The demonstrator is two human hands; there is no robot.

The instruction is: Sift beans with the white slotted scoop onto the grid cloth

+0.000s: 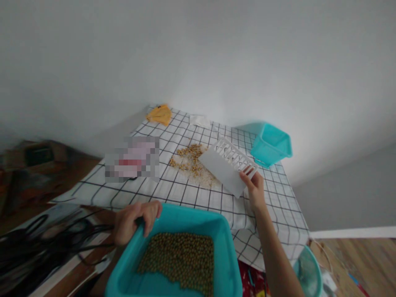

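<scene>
My left hand (133, 221) is closed over the far left rim of a teal plastic tub (227, 255) held near me; the tub holds a layer of greenish-brown beans (181, 260). My right hand (254, 186) reaches out over the checked tablecloth (185, 194) and grips the near end of a white slatted dustpan-like scoop (227, 165). The scoop's flat edge lies against a scattered pile of beans (190, 163) on the cloth.
A second, smaller teal basket (271, 144) stands at the table's far right. A yellow cloth (160, 114) and a white scrap (199, 120) lie at the far edge. A blurred pink item (133, 159) rests at left. Black cables (46, 243) hang at lower left.
</scene>
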